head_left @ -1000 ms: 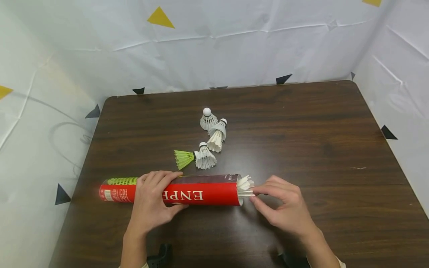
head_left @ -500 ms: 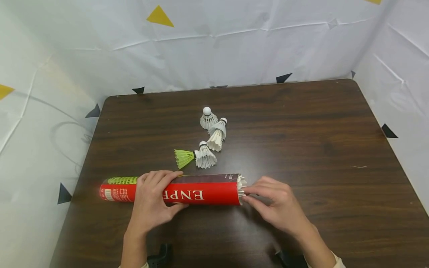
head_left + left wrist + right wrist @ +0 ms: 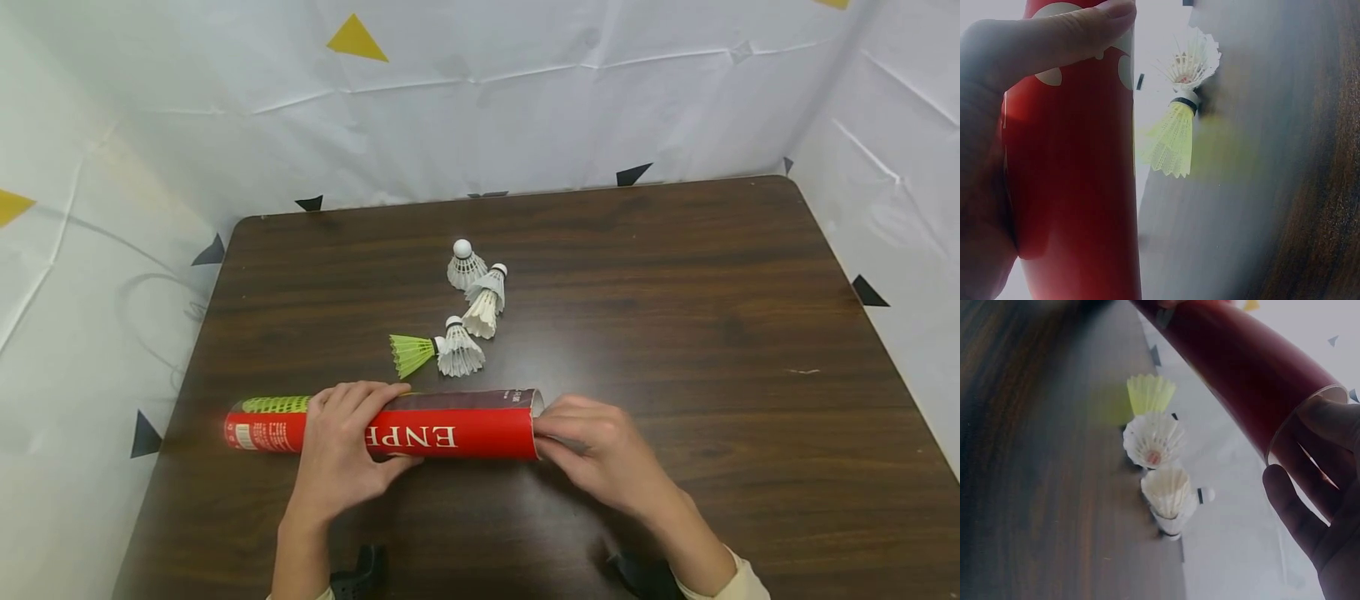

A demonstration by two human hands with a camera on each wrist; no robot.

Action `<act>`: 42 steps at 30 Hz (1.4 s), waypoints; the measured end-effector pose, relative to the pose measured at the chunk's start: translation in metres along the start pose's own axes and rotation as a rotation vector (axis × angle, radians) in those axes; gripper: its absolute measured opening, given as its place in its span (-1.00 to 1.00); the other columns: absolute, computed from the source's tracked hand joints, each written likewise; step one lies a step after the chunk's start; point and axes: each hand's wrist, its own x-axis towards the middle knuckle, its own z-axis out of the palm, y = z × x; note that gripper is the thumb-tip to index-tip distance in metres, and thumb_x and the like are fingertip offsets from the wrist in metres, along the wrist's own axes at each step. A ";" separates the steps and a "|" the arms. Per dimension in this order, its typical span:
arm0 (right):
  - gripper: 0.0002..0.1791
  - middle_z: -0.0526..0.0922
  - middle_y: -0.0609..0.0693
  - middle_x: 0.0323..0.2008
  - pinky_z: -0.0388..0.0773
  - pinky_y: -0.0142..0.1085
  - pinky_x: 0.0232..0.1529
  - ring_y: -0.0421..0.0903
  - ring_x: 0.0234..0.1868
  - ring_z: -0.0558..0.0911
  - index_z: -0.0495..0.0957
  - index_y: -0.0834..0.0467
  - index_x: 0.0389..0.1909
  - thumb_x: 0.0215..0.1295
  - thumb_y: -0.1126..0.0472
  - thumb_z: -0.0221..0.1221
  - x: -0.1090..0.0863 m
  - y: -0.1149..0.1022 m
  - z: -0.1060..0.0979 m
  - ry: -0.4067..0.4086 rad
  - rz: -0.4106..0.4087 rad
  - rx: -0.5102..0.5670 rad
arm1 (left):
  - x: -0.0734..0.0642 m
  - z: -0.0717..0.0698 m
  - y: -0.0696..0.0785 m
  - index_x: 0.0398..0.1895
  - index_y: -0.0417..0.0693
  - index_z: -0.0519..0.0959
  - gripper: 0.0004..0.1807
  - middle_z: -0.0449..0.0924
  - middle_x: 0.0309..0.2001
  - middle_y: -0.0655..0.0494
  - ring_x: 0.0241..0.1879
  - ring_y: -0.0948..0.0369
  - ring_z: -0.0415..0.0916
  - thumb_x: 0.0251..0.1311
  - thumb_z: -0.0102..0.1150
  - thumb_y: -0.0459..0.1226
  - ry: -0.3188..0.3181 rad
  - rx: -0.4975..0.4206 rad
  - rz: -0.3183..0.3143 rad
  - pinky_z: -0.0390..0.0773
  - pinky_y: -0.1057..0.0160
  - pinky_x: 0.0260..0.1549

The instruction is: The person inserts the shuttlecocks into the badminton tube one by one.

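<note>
A red cardboard shuttlecock tube (image 3: 465, 437) with white lettering lies across the table, its mouth toward the right. My left hand (image 3: 345, 437) grips it around the middle, thumb on the near side; in the left wrist view the thumb (image 3: 1085, 34) lies across the red wall. At the mouth, my right hand (image 3: 596, 450) reaches in with its fingertips, which the tube hides. In the right wrist view some fingers (image 3: 1313, 472) go inside the rim while one stays outside it. The white shuttlecock seen there earlier is hidden, and I cannot tell whether the fingers still hold it.
Beyond the tube lie a yellow-green shuttlecock (image 3: 411, 356) and a white shuttlecock (image 3: 461, 354), close together. Farther back are several more white shuttlecocks (image 3: 467, 271) in a cluster. The dark wooden table (image 3: 675, 275) is enclosed by white sheeting (image 3: 525, 125).
My right hand has moved left, pushing the white shuttlecock from sticking out of the tube's mouth to out of sight inside. The left hand and tube have stayed in place.
</note>
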 end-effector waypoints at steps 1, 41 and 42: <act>-0.74 0.71 -0.15 -0.34 0.55 -0.37 -0.19 -0.19 -0.28 0.63 0.72 0.12 -0.30 0.00 0.49 0.34 0.001 0.000 0.000 -0.013 -0.001 -0.007 | 0.000 0.000 0.000 0.19 0.21 0.53 -0.08 0.57 0.04 0.22 0.06 0.19 0.42 -0.45 0.66 0.05 0.002 0.000 -0.002 0.25 -0.15 0.10; -0.64 0.52 -0.21 -0.60 0.41 -0.48 -0.48 -0.27 -0.56 0.44 0.51 0.04 -0.68 -0.16 0.60 0.25 0.019 0.004 0.001 -0.116 -0.003 0.007 | 0.000 0.000 0.001 0.19 0.22 0.53 -0.08 0.57 0.03 0.23 0.06 0.19 0.42 -0.47 0.67 0.05 -0.008 0.005 -0.003 0.25 -0.14 0.10; -0.64 0.51 -0.21 -0.60 0.42 -0.46 -0.49 -0.26 -0.56 0.43 0.50 0.04 -0.68 -0.16 0.60 0.26 0.018 0.004 0.000 -0.116 -0.001 0.012 | 0.000 0.000 0.001 0.19 0.22 0.53 -0.08 0.57 0.03 0.23 0.06 0.18 0.42 -0.47 0.67 0.05 -0.008 0.003 -0.001 0.24 -0.14 0.10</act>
